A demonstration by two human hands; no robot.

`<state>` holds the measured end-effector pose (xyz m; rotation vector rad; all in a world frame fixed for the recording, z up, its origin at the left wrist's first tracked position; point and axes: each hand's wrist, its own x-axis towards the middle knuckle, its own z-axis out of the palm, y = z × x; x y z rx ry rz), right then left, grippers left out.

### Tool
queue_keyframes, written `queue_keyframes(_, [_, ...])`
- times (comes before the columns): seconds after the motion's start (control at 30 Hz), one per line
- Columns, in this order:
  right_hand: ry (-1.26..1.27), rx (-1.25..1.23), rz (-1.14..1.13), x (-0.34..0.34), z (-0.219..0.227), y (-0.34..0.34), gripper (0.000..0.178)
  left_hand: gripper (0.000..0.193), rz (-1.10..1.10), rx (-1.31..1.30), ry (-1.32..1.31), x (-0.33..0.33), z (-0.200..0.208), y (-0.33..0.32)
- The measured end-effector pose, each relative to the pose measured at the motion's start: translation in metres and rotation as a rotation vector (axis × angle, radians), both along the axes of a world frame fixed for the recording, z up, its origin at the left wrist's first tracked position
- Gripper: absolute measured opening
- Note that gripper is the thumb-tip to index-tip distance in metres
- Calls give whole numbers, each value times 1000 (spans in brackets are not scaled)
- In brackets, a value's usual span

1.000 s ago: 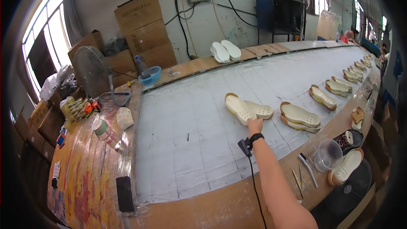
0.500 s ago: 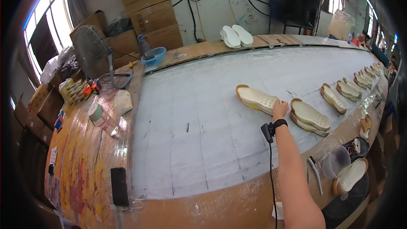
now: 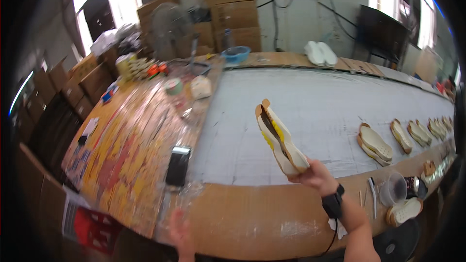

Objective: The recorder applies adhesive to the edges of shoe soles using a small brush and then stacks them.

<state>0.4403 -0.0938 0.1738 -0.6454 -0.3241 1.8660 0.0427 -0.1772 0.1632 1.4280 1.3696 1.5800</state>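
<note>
My right hand, a black strap device on its wrist, grips a pair of shoe soles by one end. The soles are cream with yellow patches and tan tips. They are held together, tilted up on edge above the white-covered table, with a dark gap between them. My left hand is low in the picture, blurred, with its fingers stretched upward and nothing seen in them. Another pair of cream soles lies on the table to the right of the held pair.
More soles line the right side of the white sheet. A clear plastic tub, a white-handled brush and a loose sole lie at the near right. A phone and a bottle stand left.
My right hand has lifted the pair of soles off the sheet, bringing it nearer and turning it on edge. My left hand has come into view. The view has swung left.
</note>
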Motion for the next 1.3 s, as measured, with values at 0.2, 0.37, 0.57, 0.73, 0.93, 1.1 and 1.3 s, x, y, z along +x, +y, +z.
queue_keyframes(0.2, [9,142,166,-97,26,-109,62,41,-372,7,-222,59,76,15])
queue_keyframes(0.37, [-60,55,234,-122,30,-148,69,37,-422,21,-226,46,89,-3])
queue_keyframes(0.57, [-59,22,255,-132,25,-166,68,34,-286,63,-16,40,83,-17])
queue_keyframes(0.73, [-110,27,233,-133,15,-175,69,36,-254,74,66,44,93,-24])
queue_keyframes(0.93, [-263,135,113,-144,13,-180,72,37,-214,-67,-55,56,93,-32])
queue_keyframes(1.1, [-291,116,32,-149,16,-181,73,41,-186,-123,-316,69,84,-30])
queue_keyframes(1.3, [-282,167,74,-151,17,-176,72,44,-244,14,-402,65,87,-27])
